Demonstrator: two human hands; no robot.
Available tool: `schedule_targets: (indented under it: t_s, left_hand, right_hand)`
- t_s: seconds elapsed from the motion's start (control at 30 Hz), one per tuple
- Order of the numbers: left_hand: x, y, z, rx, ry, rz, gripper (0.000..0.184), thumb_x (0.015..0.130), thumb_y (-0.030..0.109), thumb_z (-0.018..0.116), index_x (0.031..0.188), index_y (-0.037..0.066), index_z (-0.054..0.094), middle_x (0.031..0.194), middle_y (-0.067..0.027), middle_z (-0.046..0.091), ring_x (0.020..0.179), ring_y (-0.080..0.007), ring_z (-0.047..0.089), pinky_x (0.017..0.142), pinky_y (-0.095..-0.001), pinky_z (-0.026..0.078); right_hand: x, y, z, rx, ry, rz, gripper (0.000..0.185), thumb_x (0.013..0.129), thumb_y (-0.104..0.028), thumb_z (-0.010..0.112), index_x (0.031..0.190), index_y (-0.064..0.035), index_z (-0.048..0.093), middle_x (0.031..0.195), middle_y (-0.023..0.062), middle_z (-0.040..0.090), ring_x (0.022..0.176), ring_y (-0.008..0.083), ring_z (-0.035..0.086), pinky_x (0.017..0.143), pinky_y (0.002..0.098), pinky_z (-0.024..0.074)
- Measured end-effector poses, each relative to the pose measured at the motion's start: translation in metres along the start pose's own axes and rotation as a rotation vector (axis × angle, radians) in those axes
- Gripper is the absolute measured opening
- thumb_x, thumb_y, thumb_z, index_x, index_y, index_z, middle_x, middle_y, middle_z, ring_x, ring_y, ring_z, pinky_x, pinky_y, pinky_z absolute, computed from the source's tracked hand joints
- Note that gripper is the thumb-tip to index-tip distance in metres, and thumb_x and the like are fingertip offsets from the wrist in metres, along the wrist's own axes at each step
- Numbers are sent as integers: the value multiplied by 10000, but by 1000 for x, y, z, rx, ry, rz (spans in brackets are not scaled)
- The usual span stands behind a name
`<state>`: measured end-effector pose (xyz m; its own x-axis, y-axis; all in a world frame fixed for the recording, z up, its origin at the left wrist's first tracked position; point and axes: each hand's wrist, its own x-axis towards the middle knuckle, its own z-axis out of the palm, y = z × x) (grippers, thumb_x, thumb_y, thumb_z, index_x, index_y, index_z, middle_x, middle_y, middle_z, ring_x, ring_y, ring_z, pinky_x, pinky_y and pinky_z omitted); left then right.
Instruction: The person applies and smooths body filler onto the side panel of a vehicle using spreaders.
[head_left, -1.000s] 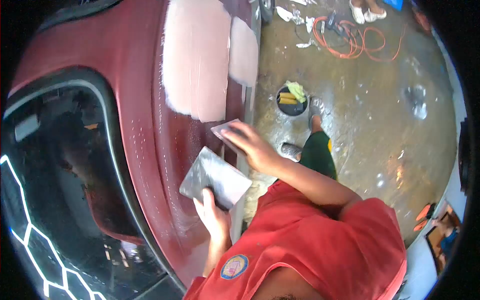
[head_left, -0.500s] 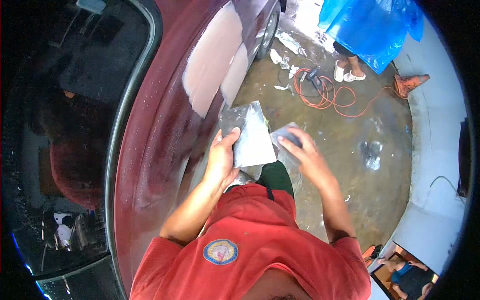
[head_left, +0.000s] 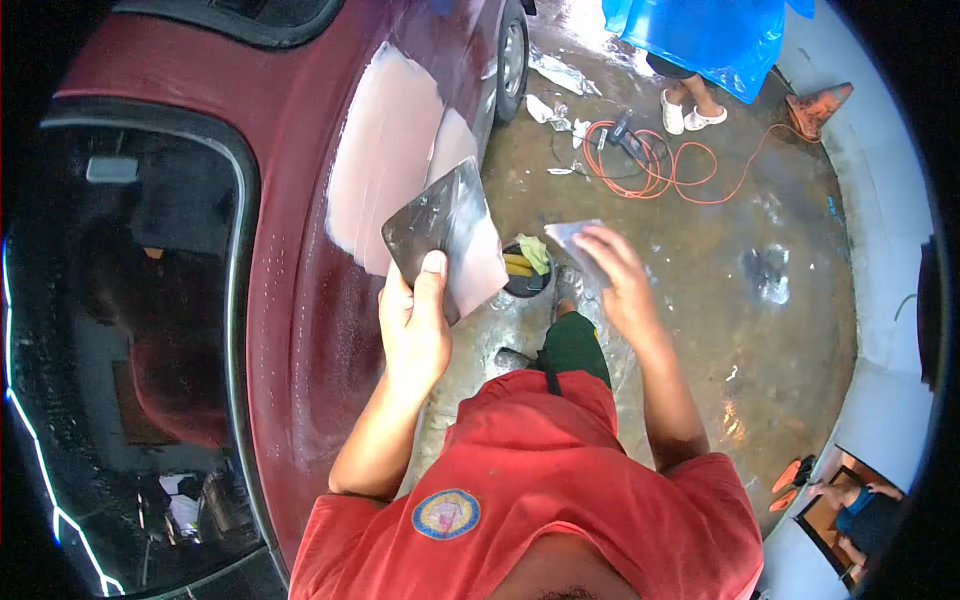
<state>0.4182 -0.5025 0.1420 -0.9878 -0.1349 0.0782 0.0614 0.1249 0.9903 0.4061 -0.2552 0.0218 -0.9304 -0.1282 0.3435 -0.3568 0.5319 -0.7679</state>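
Now the left hand (head_left: 415, 325) grips a smeared plate (head_left: 450, 226), the right hand (head_left: 624, 282) a spreader (head_left: 572, 236).

The one camera rides on the head of the person in the red shirt (head_left: 600, 480), facing forward and steeply down over the chest. It sees the hands (head_left: 413, 335) close beneath it and the wet floor (head_left: 790, 370) farther off. Its wide, round-edged view takes in the car (head_left: 285, 220) at left and the pale wall (head_left: 880, 250) at right.
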Motion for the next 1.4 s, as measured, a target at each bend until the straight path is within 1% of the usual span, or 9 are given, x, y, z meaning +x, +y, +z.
schedule_targets:
  t_s: [0.27,0.43,0.63,0.7,0.77,0.83,0.9,1.1,1.4]
  left_hand:
    - [18,-5,7,146,-139,-92,323,1041,173,485,1300,-4,561,1062,-53,667,997,-110,547,909,-281,446]
    - [33,-10,11,151,-163,-94,313,1043,172,481,1304,21,563,1075,-53,657,982,-113,550,878,-285,462]
    - [41,-11,12,163,78,9,279,1034,172,504,1221,-19,581,1032,-67,662,934,-131,561,842,-296,469]
    - [38,8,5,-14,213,25,280,998,156,551,1214,-22,571,1096,-89,645,956,-157,581,852,-318,475]
    - [33,9,-6,-18,361,87,306,983,142,563,1242,-21,559,1173,-109,621,1009,-181,585,884,-334,480]
    - [22,-7,-20,16,371,95,362,971,149,577,1284,-28,535,1225,-121,600,1056,-200,580,927,-343,472]
    - [2,-35,-37,120,347,12,449,969,204,602,1335,-31,492,1276,-119,571,1137,-207,537,1008,-359,415]
    - [-56,-68,-37,233,208,-322,403,1015,234,558,1308,-37,505,1221,-102,580,1096,-188,534,993,-331,403]
    - [-70,-78,-51,175,308,-462,331,1021,195,532,1266,-28,531,1150,-77,594,1024,-158,535,938,-299,414]
  right_hand:
    - [59,-43,-17,-274,-45,-324,589,716,38,588,1245,-212,654,1303,82,576,1266,293,512,1104,510,352]
    - [45,-49,13,-94,-157,-384,554,721,-12,631,1233,-221,648,1286,72,573,1262,296,523,1112,554,338]
    - [17,-48,31,-11,-356,-388,522,761,-32,614,1247,-219,653,1288,72,562,1265,300,513,1115,599,308]
    - [7,-14,60,299,-345,-261,524,863,-26,551,1359,-195,568,1373,128,505,1323,319,464,1146,531,308]
    - [12,0,78,462,-172,113,454,921,-21,573,1373,-58,541,1378,147,525,1298,272,501,1091,430,419]
    - [25,30,100,1116,-179,771,398,991,-120,556,1370,-5,519,1361,112,556,1211,233,571,974,395,531]
    - [52,41,120,1129,-91,708,376,993,-112,539,1345,19,521,1296,97,598,1109,210,629,908,368,568]
    - [177,71,178,590,35,97,495,898,61,458,1383,-30,500,1379,170,539,1316,299,490,1139,379,341]
    - [265,100,225,530,115,7,565,934,34,443,1451,-191,474,1376,135,520,1257,315,529,1074,378,429]
